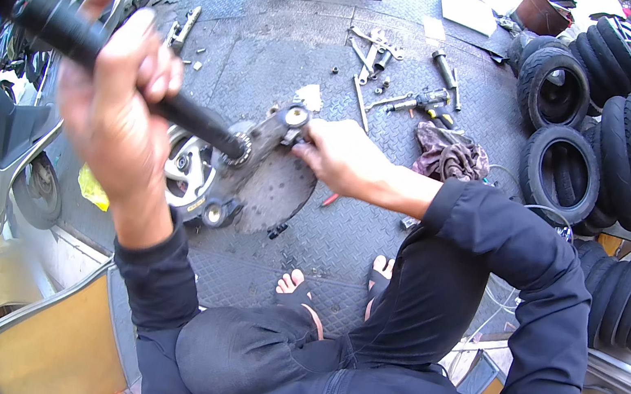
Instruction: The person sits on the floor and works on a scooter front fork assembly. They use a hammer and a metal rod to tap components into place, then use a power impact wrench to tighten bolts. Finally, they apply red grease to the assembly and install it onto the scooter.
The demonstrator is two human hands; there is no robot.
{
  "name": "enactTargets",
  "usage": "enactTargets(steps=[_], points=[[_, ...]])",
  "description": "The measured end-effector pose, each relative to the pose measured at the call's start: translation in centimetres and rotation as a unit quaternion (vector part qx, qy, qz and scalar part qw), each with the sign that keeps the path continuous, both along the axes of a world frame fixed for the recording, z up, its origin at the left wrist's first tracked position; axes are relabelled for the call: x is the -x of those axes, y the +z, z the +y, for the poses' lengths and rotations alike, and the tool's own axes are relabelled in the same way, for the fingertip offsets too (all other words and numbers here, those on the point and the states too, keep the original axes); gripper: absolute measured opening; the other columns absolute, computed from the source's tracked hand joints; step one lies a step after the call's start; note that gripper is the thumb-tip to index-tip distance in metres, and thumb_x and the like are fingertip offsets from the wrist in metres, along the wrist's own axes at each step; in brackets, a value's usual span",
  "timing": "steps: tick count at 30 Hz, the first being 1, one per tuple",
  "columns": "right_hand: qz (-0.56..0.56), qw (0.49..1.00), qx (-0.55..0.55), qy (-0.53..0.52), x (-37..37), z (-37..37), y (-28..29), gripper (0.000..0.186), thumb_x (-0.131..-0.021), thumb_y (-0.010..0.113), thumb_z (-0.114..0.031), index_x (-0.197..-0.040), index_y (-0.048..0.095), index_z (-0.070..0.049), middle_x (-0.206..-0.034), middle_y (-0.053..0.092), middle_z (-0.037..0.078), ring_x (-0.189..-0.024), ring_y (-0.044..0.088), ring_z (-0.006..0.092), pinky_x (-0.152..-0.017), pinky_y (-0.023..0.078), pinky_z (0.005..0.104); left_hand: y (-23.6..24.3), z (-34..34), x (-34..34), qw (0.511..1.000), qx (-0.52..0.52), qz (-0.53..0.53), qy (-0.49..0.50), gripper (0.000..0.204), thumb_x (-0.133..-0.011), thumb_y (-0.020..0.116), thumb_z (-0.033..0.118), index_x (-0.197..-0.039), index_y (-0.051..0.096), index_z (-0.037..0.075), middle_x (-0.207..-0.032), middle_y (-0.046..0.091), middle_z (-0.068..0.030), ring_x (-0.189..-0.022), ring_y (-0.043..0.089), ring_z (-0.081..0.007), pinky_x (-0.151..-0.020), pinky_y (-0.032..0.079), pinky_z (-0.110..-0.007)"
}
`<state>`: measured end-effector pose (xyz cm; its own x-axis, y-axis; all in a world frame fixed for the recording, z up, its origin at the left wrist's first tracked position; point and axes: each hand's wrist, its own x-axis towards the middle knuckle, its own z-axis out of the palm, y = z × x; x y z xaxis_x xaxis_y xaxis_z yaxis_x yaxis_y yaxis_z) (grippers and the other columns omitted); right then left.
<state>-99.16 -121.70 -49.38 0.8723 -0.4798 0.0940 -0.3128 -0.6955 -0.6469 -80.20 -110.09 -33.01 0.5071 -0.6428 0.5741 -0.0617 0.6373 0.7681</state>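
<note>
My left hand (pixel 121 92) is raised at the left, its fingers wrapped round a long black shaft (pixel 196 119). The shaft slants down to a toothed or beaded ring at the middle of a dirty grey metal fork clamp (pixel 263 135). My right hand (pixel 334 155) grips the clamp's far end, beside a round socket; a second socket shows at the near end. Under the clamp lies a stained, dark grey round piece (pixel 279 191) whose kind I cannot make out. A wheel with pale spokes (pixel 184 164) is partly hidden behind the clamp and my left hand.
Spanners (pixel 372 49), a hammer-like tool (pixel 444 71) and a power-tool-like piece (pixel 422 98) lie on the floor plates ahead. A crumpled cloth (pixel 454 153) is right of them. Tyres (pixel 558 174) stack up at the right; scooters (pixel 14 116) stand at the left. My feet are below the work.
</note>
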Motion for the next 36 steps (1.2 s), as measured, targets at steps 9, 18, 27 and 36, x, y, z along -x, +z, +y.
enactTargets(steps=[9,18,27,36], points=[[-0.136,0.990,0.015,0.031,-4.9,0.7,-1.1,0.031,-0.101,0.068,-0.023,-0.105,0.060,0.006,-0.095,0.067,0.027,-0.091,0.069,0.0465,-0.078,0.056,0.0531,0.5,4.0,1.1,0.968,-0.034,-0.015,0.248,0.043,-0.103,0.060,0.005,-0.144,0.053,-0.006,-0.073,0.044,0.0004,-0.063,0.044,-0.0083,-0.062,0.040,-0.026],[-0.105,0.986,-0.117,-0.060,-11.1,0.0,-3.7,0.053,-0.108,0.059,-0.038,-0.090,0.072,0.010,-0.086,0.070,0.036,-0.089,0.072,0.0523,-0.081,0.058,0.0565,-0.6,0.6,-3.5,0.969,-0.042,-0.020,0.244,0.039,-0.101,0.065,0.003,-0.137,0.052,-0.005,-0.079,0.049,-0.0008,-0.068,0.046,-0.0072,-0.066,0.043,-0.026],[-0.007,0.977,-0.203,-0.062,-12.8,-1.7,-3.3,0.045,-0.101,0.068,-0.036,-0.101,0.076,0.009,-0.097,0.074,0.033,-0.097,0.074,0.0494,-0.089,0.059,0.0517,-1.5,0.9,-4.1,0.949,-0.045,-0.058,0.307,0.038,-0.100,0.062,0.003,-0.136,0.054,-0.005,-0.075,0.044,0.0003,-0.066,0.041,-0.0066,-0.065,0.041,-0.026],[-0.074,0.986,-0.135,-0.068,-12.0,-1.0,-3.6,0.038,-0.098,0.071,-0.029,-0.111,0.060,0.004,-0.099,0.072,0.031,-0.094,0.072,0.0501,-0.085,0.057,0.0561,-1.3,0.6,-3.3,0.937,-0.048,-0.035,0.344,0.036,-0.103,0.060,0.002,-0.136,0.055,-0.008,-0.073,0.044,0.0010,-0.064,0.041,-0.0062,-0.064,0.039,-0.026]])
